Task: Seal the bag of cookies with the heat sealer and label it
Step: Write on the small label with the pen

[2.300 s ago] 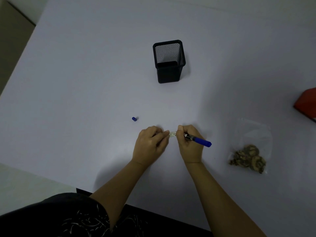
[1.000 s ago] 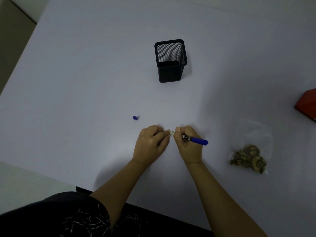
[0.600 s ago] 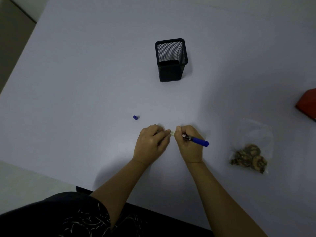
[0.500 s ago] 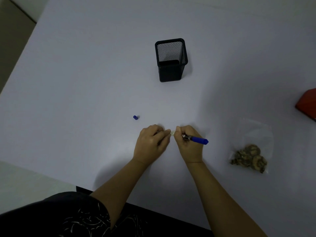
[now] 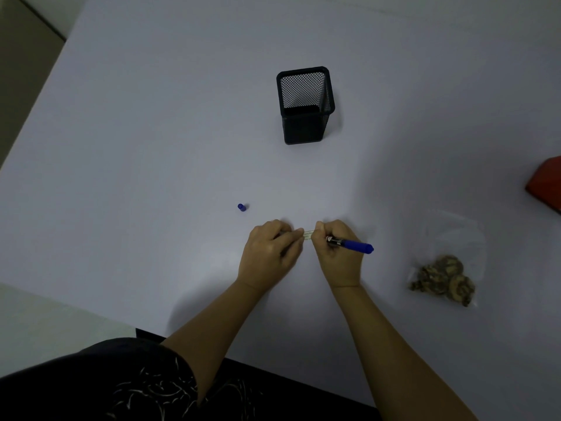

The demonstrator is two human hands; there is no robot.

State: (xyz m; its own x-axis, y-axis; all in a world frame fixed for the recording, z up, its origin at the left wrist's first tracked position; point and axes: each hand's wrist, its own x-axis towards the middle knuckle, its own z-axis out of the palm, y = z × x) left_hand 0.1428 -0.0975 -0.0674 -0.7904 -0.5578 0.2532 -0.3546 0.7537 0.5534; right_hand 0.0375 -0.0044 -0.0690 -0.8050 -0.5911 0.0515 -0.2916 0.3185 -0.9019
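both hands meet at mid-surface, near the front edge. left hand (image 5: 270,250) curled, fingertips pressing one end of a small white label (image 5: 308,234) down flat. right hand (image 5: 338,253) closed around a blue pen (image 5: 352,244), barrel pointing out to the right, tip hidden at the label; writing too small to read. compared with the frame half a second back: hands, label and pen sit in the same spot, only the pen barrel tilted a shade lower at its free end. nothing else shifted.

clear bag of cookies (image 5: 446,268) lies flat to the right of the right hand, well apart, cookies bunched at its near end; whether its mouth is sealed cannot be told. blue pen cap (image 5: 241,207) stands alone up-left of the left hand, near but not touching. black mesh pen holder (image 5: 305,106) upright farther back, well apart. red object (image 5: 546,185) cut off by the right frame edge.

pale surface (image 5: 136,162) wide open to the left and behind the holder; left edge runs diagonally, front edge just beneath the forearms.
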